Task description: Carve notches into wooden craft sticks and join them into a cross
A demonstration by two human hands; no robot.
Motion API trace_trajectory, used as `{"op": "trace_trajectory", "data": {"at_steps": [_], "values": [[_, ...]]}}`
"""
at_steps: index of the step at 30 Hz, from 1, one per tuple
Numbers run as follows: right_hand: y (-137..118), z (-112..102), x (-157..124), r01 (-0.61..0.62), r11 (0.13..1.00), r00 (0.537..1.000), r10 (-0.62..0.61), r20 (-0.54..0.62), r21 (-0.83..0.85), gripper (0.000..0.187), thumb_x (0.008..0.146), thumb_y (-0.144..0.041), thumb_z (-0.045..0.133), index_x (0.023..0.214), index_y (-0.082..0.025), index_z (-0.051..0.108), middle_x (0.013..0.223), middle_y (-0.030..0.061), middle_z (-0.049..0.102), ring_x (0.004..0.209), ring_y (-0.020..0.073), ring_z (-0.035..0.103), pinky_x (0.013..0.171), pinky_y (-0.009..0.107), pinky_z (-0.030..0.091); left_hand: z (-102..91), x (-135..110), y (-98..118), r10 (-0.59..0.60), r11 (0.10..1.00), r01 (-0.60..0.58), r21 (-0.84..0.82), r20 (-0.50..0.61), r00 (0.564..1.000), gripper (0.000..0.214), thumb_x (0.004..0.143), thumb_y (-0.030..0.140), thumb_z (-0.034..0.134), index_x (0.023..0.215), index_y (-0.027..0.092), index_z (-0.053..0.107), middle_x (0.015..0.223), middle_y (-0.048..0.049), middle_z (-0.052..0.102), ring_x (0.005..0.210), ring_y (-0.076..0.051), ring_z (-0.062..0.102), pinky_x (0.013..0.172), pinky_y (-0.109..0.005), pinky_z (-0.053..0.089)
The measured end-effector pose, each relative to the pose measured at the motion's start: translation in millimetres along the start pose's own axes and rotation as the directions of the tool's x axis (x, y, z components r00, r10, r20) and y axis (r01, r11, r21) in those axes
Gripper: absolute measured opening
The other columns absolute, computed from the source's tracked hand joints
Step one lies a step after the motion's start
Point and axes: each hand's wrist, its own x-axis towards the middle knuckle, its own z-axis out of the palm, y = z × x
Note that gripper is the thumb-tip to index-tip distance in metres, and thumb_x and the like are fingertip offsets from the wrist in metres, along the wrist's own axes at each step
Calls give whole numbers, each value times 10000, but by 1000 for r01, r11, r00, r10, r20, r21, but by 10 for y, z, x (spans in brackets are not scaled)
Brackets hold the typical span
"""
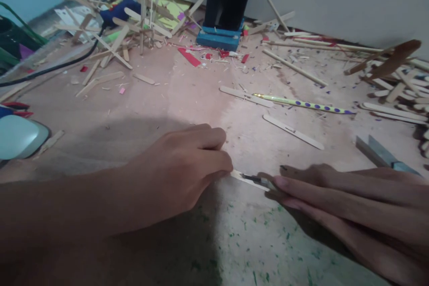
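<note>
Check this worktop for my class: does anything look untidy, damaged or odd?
Yes. Red scraps lie scattered near the blue base, like uncleared litter. To the left, one wooden stick looks bent, perhaps cracked, unlike straight ones. The pale stick beyond the right hand has a dark slit-like mark midway.

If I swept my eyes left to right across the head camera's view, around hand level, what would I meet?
Pale rounded object → left hand → wooden stick between the hands → right hand.

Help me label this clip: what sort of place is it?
Probably a craft table: scattered sticks, red scraps and a pointed tool in the right hand suggest it.
</note>
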Motion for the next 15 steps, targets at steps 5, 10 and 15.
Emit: {"op": "trace_trajectory", "data": {"at_steps": [5,10,15], "values": [[-41,-10,-31,80,995,996,-77,43,-55,667,1012,-239,532,1614,-493,396,967,-52,807,708,216,773,453,384,476,-2,10,16,-5,1000,5,-6,-6,1000,218,1025,72,583,892,154,736,857,11,562,784,-115,534,715,-259,378],[-175,-18,122,-87,994,996,88,-8,71,334,982,-279,618,1230,-482,710,1106,-124,814,863,194,807,720,286,673,2,10,22,4,1000,-4,21,-6,1000,248,1030,79,559,902,169,752,836,9,559,770,-125,529,698,-265,380],[-213,-38,237,-251,954,967,256,-11,164,186,985,-389,678,1113,-492,765,1046,-152,817,823,175,802,606,200,658,5,-3,4,14,1000,-13,11,-23,1000,251,1027,68,550,947,180,760,851,9,571,772,-127,528,696,-273,385]]}}
